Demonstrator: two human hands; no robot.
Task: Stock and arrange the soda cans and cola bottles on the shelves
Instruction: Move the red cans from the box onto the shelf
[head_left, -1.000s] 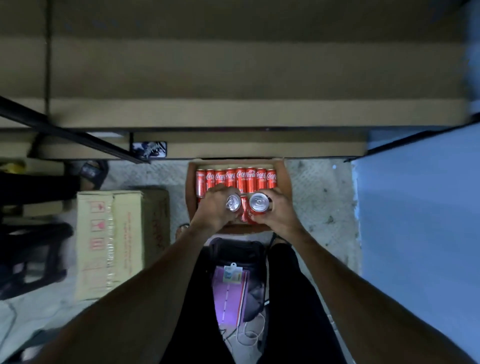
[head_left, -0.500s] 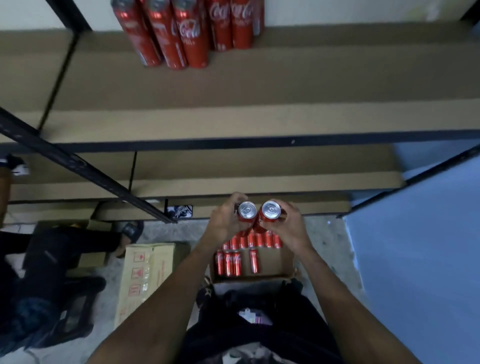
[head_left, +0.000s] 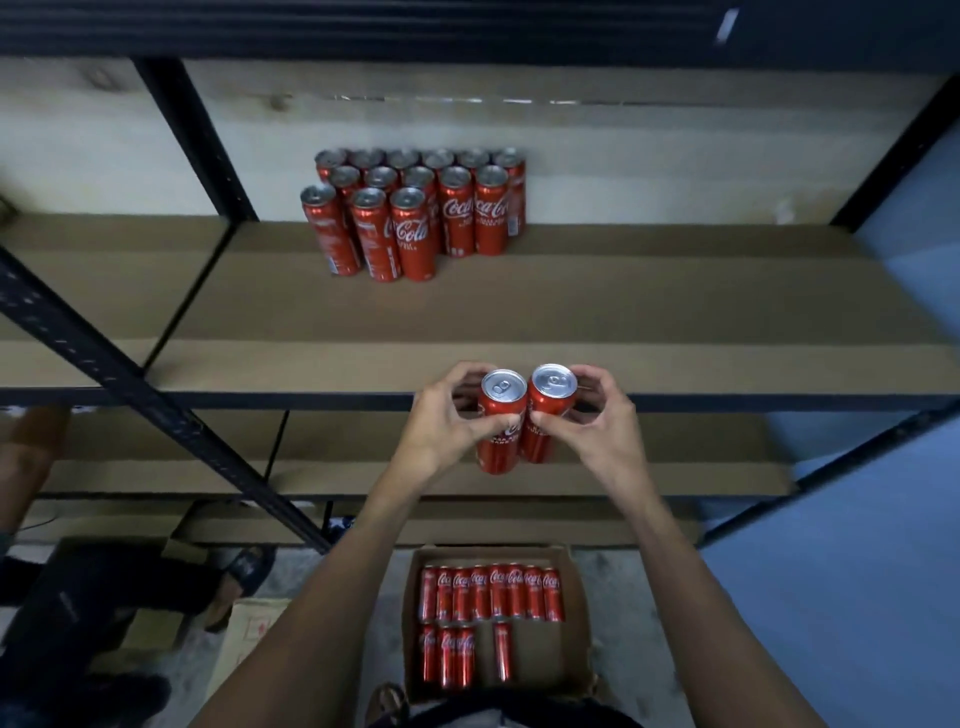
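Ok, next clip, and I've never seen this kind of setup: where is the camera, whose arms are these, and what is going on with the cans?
There is no machine here. The single camera sits on a person's head and looks forward and down, so the two bare arms reaching in from the bottom are that person's own. The left hand grips one red soda can, and the right hand grips a second can. The two cans are upright and side by side, held at the front edge of a brown shelf. Further back on that shelf, a group of cans of the same kind stands in rows. On the floor below, an open cardboard box holds more cans, with gaps in its nearer row.
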